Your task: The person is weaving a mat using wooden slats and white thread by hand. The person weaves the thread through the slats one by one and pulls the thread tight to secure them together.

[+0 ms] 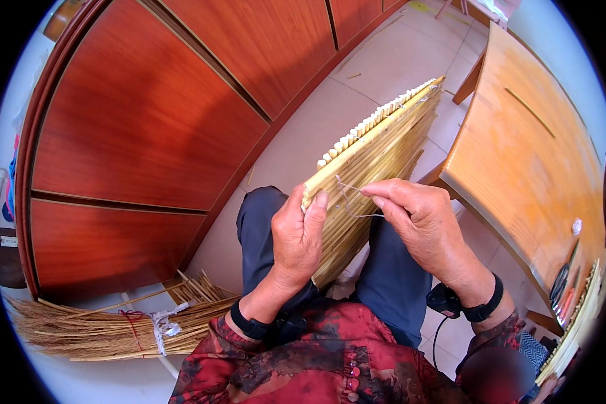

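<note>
Got the near end of a stalk panel [377, 168] clamped in the left hand [295, 237], thumb pressed on the face and fingers wrapped around the edge. Pinching a thin thread [354, 214] in the right hand [421, 219], thumb and index closed together just off the panel's face. Too fine to tell thread from needle right at the fingertips. Can see the thread looping slack between the panel and that pinch, though.

Holding the panel tilted over the lap, propped up between the knees of dark trousers [394, 286] and slanting away to the upper right. Can spot cut stalk ends lined up along its far top edge.

Wearing black wristbands [251, 324] on both arms, plus a red and dark patterned shirt [296, 370]. Got a wooden table [512, 175] on the right, with a loose stalk [530, 112] near the far end and black-handled scissors [559, 286] near the close edge. Also see a broom-straw bundle [94, 330] tied with red string and white strips at lower left, beside a reddish-brown cabinet [141, 128].
</note>
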Tool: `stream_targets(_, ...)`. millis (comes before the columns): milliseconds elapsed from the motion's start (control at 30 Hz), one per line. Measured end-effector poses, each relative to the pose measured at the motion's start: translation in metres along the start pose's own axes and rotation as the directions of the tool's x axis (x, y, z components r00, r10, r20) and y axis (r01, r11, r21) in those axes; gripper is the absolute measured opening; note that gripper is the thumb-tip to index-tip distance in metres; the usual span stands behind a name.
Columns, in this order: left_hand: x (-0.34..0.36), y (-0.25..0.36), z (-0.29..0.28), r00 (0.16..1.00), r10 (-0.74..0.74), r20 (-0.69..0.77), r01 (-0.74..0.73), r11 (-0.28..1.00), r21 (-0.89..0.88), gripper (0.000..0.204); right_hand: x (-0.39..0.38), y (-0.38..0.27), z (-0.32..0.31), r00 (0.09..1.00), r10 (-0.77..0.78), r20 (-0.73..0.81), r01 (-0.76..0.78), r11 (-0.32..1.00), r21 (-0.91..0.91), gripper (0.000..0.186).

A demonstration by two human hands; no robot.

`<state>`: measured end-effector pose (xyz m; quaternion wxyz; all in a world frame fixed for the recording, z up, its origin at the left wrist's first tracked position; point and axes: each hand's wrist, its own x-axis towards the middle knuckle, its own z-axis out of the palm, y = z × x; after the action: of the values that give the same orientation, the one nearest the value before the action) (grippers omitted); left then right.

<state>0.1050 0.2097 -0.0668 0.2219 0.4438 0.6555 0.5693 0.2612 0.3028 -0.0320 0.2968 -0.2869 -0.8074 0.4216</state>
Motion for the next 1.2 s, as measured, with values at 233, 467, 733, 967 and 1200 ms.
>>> stream_targets(233,-0.001,0.002,0.000,1.000,0.006,0.004,-0.006,1.000,-0.015,0.024,0.001,-0.004,0.000,1.000,-0.017,0.013,0.018,0.999,-0.047,0.018)
stream_targets(467,-0.006,0.008,-0.003,1.000,-0.011,0.018,0.011,1.000,0.015,0.025,-0.001,-0.021,-0.008,0.997,-0.056,0.051,0.066,0.971,-0.229,0.017)
stream_targets(733,-0.025,0.013,0.001,0.971,0.212,0.110,-0.227,0.962,0.150,0.037,-0.021,-0.036,-0.020,0.989,-0.059,0.135,0.104,0.930,-0.352,0.020)
stream_targets(967,-0.039,0.008,0.010,0.932,0.333,0.146,-0.345,0.936,0.069,0.047,-0.044,-0.042,-0.021,0.990,0.065,0.126,-0.029,0.964,-0.264,0.023)
stream_targets(1200,-0.051,0.014,0.015,0.912,0.352,0.212,-0.354,0.935,-0.032,0.062,-0.067,-0.055,-0.029,0.970,0.218,0.107,-0.155,0.893,-0.422,0.030)
